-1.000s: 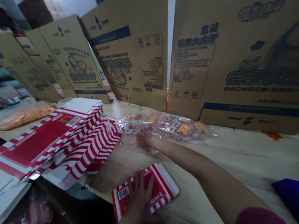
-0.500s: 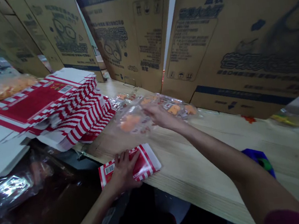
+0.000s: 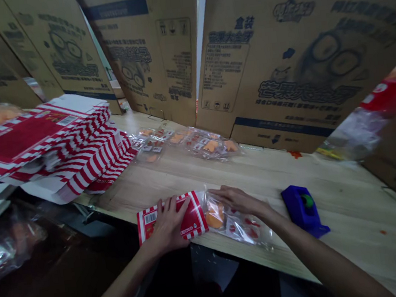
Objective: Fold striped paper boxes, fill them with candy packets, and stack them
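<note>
Head view: clear bag lies at 3 o'clock from left hand and 6 o'clock from nearer right hand, long axis 10-to-4 o'clock, upper end at striped box; left hand rests on box, fingers spread; right hand touches bag, grip indeterminable

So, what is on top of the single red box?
The left hand lies on the red box; part of its printed face under the hand cannot be seen.
</note>
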`<state>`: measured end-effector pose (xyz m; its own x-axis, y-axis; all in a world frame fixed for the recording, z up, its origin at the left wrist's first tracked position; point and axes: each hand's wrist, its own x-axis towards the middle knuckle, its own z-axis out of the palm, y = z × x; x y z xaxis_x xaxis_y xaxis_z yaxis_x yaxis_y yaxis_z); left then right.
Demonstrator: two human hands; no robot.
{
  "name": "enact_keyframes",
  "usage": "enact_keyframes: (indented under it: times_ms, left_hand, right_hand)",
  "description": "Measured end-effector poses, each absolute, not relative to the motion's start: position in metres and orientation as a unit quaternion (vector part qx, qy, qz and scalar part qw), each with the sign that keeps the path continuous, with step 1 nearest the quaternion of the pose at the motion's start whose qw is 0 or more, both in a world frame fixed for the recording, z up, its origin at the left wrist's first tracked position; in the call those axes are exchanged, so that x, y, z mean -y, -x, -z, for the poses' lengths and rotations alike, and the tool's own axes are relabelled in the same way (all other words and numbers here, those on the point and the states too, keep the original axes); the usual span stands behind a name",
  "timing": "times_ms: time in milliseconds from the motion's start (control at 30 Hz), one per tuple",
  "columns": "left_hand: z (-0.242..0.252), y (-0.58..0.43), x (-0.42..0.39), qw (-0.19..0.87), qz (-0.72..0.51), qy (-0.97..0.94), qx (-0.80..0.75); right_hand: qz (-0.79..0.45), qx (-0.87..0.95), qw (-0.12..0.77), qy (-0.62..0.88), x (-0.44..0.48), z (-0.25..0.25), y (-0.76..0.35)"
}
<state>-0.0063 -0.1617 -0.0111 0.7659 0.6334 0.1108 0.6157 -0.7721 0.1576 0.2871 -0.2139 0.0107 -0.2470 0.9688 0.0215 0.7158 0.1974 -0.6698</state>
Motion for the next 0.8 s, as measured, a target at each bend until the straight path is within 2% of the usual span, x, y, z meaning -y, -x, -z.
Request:
enact_keyframes:
  times_ms: [167,400,600,700,800]
  left_hand:
    - [0.011,-0.006,0.170,0.065,-0.073,-0.946,-0.310]
    - [0.016,-0.011,0.168,0.114,-0.003,-0.943,-0.312]
    - [0.019,-0.006,0.164,0.140,-0.005,-0.940,-0.312]
    - [0.023,-0.011,0.168,0.133,-0.023,-0.941,-0.310]
    - [0.028,-0.017,0.171,0.112,-0.040,-0.941,-0.316]
  right_hand:
    - [-0.322,0.735,0.228,0.552,0.213,0.000,-0.270]
    - [-0.298,0.641,0.363,0.607,0.221,0.038,-0.258]
    - [-0.232,0.385,0.500,0.740,0.270,0.050,-0.315]
    - [-0.275,0.368,0.518,0.721,0.284,0.053,-0.297]
    - [-0.355,0.427,0.498,0.666,0.279,0.054,-0.245]
